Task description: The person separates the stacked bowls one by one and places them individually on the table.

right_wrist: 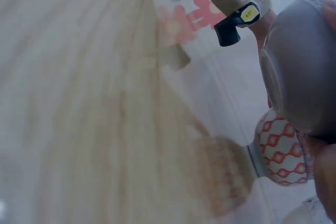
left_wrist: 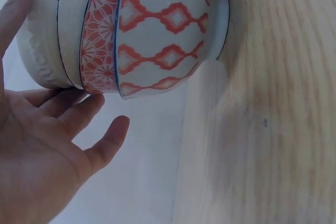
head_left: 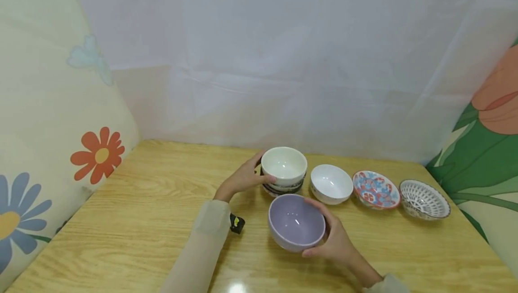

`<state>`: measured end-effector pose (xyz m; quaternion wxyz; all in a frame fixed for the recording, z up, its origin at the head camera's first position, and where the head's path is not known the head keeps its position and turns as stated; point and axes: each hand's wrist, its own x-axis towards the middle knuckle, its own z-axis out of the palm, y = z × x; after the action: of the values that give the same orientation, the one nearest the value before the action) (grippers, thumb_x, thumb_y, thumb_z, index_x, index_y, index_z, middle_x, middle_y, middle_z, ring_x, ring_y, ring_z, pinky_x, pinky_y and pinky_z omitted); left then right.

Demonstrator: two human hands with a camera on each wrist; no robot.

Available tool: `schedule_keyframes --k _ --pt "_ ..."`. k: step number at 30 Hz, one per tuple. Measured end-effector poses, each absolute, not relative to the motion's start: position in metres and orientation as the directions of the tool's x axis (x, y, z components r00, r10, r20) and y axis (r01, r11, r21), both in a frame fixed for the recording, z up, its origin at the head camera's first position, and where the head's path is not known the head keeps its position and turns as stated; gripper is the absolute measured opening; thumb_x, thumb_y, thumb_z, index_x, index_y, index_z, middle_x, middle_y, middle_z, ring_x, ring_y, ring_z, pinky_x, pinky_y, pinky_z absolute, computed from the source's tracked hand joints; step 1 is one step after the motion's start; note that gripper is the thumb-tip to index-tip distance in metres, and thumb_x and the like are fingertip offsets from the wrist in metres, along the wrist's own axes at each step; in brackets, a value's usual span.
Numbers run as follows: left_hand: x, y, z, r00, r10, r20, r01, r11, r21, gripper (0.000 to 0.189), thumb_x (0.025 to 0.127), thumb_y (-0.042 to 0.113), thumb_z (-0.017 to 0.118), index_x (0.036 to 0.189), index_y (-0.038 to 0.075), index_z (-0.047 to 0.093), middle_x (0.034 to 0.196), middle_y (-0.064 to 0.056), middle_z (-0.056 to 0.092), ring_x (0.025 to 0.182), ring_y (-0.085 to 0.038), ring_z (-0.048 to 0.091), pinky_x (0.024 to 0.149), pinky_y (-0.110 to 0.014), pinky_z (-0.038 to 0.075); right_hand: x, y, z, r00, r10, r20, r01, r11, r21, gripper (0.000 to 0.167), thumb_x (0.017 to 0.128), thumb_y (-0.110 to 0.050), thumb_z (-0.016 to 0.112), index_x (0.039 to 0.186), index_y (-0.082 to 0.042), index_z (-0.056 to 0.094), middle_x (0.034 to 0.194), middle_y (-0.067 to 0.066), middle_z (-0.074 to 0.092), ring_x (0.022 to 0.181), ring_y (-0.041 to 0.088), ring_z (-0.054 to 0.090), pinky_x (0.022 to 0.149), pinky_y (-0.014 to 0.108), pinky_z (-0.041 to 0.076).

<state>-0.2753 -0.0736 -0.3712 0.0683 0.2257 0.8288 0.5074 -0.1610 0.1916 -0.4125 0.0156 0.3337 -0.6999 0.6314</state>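
A stack of bowls stands near the back of the table, with a cream bowl [head_left: 284,163] on top. My left hand [head_left: 242,177] holds the cream bowl from its left side, thumb near the front and fingers round the back. Below it in the left wrist view is a bowl with a red diamond pattern [left_wrist: 163,30], its foot on the table. My right hand [head_left: 337,242] grips a purple bowl [head_left: 296,222] by its right side, thumb low and fingers at the rim. The purple bowl is held up in front of the stack, its inside tilted toward me.
Right of the stack, a white bowl [head_left: 332,184], a red and blue floral bowl [head_left: 376,189] and a bowl with a dark lattice pattern [head_left: 424,199] stand in a row on the wooden table [head_left: 133,221]. A white cloth [head_left: 251,59] hangs behind.
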Motion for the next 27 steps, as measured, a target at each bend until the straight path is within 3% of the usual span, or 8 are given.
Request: schedule_keyframes --k 7,14,27 --pt "-0.275 -0.075 -0.37 -0.885 0.45 0.119 0.313 0.385 0.868 0.087 0.08 0.036 0.076 0.15 0.017 0.028 0.154 -0.009 0.033 0.145 -0.031 0.023 0.113 -0.058 0.026 -0.16 0.185 -0.423 -0.768 -0.481 0.423 -0.487 0.009 -0.874 0.101 0.053 0.001 0.088 0.141 0.002 0.038 0.14 0.009 0.048 0.123 0.007 0.049 0.102 0.019 0.041" --pt "-0.276 -0.076 -0.372 -0.882 0.458 0.11 0.306 0.381 0.872 0.088 0.08 0.04 0.075 0.15 0.017 0.027 0.155 -0.009 0.031 0.145 -0.031 0.022 0.112 -0.06 0.026 -0.159 0.179 -0.433 -0.748 -0.507 0.428 -0.495 -0.004 -0.869 0.102 0.053 0.003 0.088 0.141 0.003 0.037 0.137 0.027 0.044 0.123 0.009 0.049 0.103 0.02 0.041" --pt "-0.274 -0.074 -0.37 -0.89 0.445 0.101 0.294 0.388 0.874 0.085 0.082 0.03 0.075 0.151 0.018 0.027 0.155 -0.007 0.031 0.145 -0.03 0.023 0.112 -0.058 0.027 -0.16 0.175 -0.439 -0.78 -0.494 0.385 -0.448 0.011 -0.894 0.106 0.052 0.002 0.089 0.144 -0.001 0.035 0.14 0.028 0.04 0.124 0.01 0.049 0.103 0.022 0.042"
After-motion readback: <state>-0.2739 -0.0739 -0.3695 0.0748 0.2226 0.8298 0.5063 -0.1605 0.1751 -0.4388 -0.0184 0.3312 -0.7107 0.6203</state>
